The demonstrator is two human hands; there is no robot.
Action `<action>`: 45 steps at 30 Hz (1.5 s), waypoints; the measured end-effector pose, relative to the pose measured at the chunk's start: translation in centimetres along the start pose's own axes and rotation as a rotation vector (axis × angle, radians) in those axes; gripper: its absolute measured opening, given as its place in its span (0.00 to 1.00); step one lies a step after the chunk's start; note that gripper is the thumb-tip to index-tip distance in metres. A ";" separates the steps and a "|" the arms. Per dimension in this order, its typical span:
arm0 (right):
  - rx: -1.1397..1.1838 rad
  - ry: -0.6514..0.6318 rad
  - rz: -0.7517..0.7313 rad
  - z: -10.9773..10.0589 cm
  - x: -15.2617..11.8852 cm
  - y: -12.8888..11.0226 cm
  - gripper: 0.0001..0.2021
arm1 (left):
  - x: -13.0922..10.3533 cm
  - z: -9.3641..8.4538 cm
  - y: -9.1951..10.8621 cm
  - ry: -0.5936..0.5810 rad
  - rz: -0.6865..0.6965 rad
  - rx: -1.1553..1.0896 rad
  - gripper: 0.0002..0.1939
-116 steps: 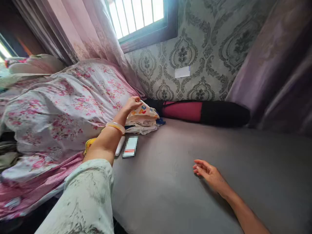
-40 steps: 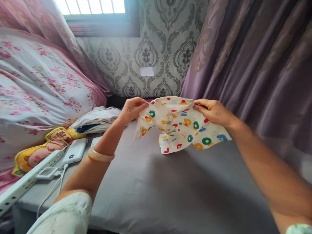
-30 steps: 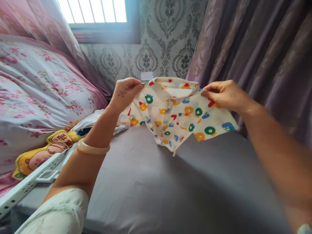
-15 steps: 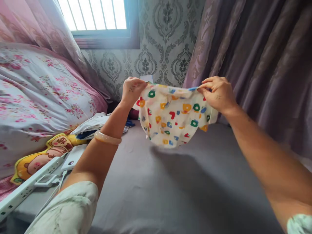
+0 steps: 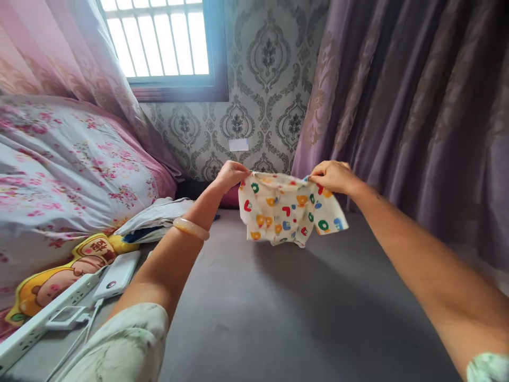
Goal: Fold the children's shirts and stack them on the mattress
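Cream cloth with red, green, blue and yellow shapes is hanging between your two hands: it is a small short-sleeved shirt (image 5: 288, 212), held up by its top edge over the grey sheet (image 5: 238, 302), in front of the dark red and black roll (image 5: 229, 199). For doing this hold well, I would advise to pull outward with equal, gentle force, so that the neck part lies straight and the fabric does not stretch. Both grips should be at the same height, because the lower edge looks uneven and somewhat bunched. A light shake could help the body to fall flat, and the sleeve near your left hand, which hangs narrower than the other one, may need to be opened. If one side is pulled more strongly, the shirt could twist. Your left hand (image 5: 231, 178) is closed in a pinch, with thumb and fingers together on one upper corner. Your right hand (image 5: 334, 178) pinches the opposite upper corner, its fingers bent and also closed on the cloth. How firmly each one presses, I cannot tell. The pile of clothes (image 5: 159, 216) lies beyond your left forearm, and the white power bank (image 5: 117, 277) is near that same arm.
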State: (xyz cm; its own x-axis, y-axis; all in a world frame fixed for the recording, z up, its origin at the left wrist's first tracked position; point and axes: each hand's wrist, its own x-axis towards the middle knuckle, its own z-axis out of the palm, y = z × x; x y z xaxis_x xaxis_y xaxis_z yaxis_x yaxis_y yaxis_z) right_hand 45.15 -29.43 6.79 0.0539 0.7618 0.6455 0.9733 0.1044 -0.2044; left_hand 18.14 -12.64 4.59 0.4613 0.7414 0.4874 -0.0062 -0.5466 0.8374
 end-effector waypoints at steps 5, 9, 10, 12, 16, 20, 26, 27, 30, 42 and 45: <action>0.413 -0.464 0.020 -2.4 -0.2 -0.3 0.26 | -0.6 -1.9 1.3 -0.450 -0.156 -0.161 0.16; 0.304 -0.423 0.257 -2.9 0.1 -0.4 0.25 | -0.2 -1.8 1.5 -0.210 -0.174 0.066 0.13; 0.285 -0.448 0.246 -3.0 0.1 -0.5 0.24 | -0.1 -1.7 1.5 -0.213 -0.151 0.060 0.12; 0.330 -0.571 0.140 -3.5 0.0 -0.7 0.23 | -0.1 -1.5 1.6 -0.324 -0.096 -0.090 0.14; 0.416 -0.649 0.107 -4.4 -0.3 -0.4 0.25 | -0.2 -1.9 1.6 -0.441 -0.105 -0.208 0.16; 0.398 -0.649 0.144 -4.8 -0.7 0.0 0.24 | -0.4 -2.2 1.8 -0.442 -0.105 -0.089 0.17; 0.535 -0.592 0.151 -4.0 -0.6 1.0 0.24 | 0.6 -1.3 0.9 -0.338 -0.104 -0.088 0.20; 0.526 -0.536 0.162 -3.4 -0.4 1.2 0.24 | 1.0 -0.9 0.5 -0.271 -0.104 -0.025 0.20; 0.457 -0.363 0.187 -1.4 0.3 2.0 0.24 | 2.0 0.8 -0.8 -0.109 -0.062 0.017 0.17; -0.049 0.242 0.068 1.9 0.8 2.6 0.17 | 2.8 2.1 -2.5 0.410 0.329 0.544 0.09; -0.149 0.335 0.029 1.9 -0.3 1.5 0.19 | 1.2 2.2 -1.6 0.535 0.442 0.726 0.12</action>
State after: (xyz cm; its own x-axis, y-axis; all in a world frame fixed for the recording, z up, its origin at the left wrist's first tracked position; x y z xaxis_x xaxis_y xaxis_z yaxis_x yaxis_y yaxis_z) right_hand 46.15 -28.31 4.92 0.1278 0.5087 0.8514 0.9908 -0.0275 -0.1323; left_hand 20.69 -11.77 3.31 0.0881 0.3949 0.9145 0.5443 -0.7879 0.2878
